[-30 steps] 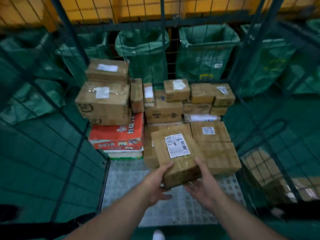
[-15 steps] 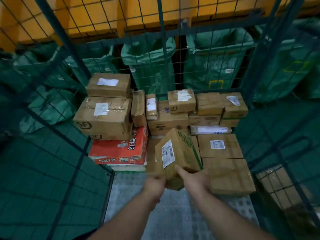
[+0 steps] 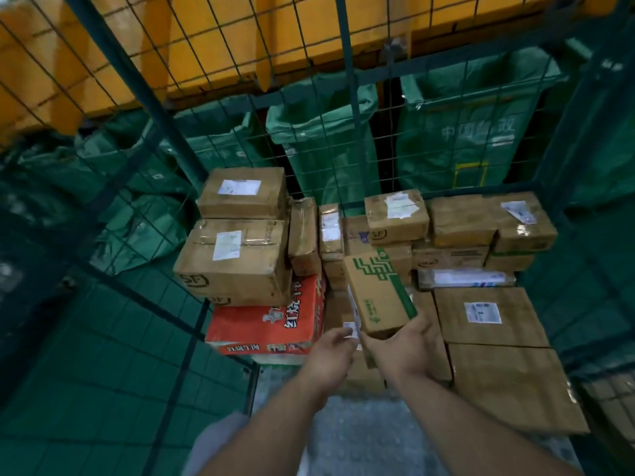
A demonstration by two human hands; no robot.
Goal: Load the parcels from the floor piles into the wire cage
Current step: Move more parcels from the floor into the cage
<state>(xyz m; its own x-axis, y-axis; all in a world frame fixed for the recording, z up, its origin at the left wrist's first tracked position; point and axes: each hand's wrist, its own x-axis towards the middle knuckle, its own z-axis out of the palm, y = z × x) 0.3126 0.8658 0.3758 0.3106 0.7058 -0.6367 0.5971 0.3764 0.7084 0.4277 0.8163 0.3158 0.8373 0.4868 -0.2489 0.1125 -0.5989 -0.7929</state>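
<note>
Head cam: right hand [image 3: 402,352] grips the parcel [image 3: 378,297], a brown box w/ green print, thumb along its near bottom edge & fingers [image 3: 420,319] curled round the right side. Left hand [image 3: 331,355] is at the parcel's lower left, fingertips against the side w/ the white label; can't tell if they clamp it or only touch. Parcel is tilted up on edge, inside the wire cage [image 3: 137,80], over low boxes in the middle, between the red pack [image 3: 268,317] on the left & two flat boxes [image 3: 488,314] on the right. A big box [image 3: 233,259] marked SF sits on the red pack, w/ a smaller box [image 3: 242,192] stacked on top. More small boxes are stacked along the back mesh. Grey cage floor [image 3: 360,434] shows near the forearms. Behind the mesh: green sacks [image 3: 323,139] hanging open, yellow panels [image 3: 240,39] above them.
</note>
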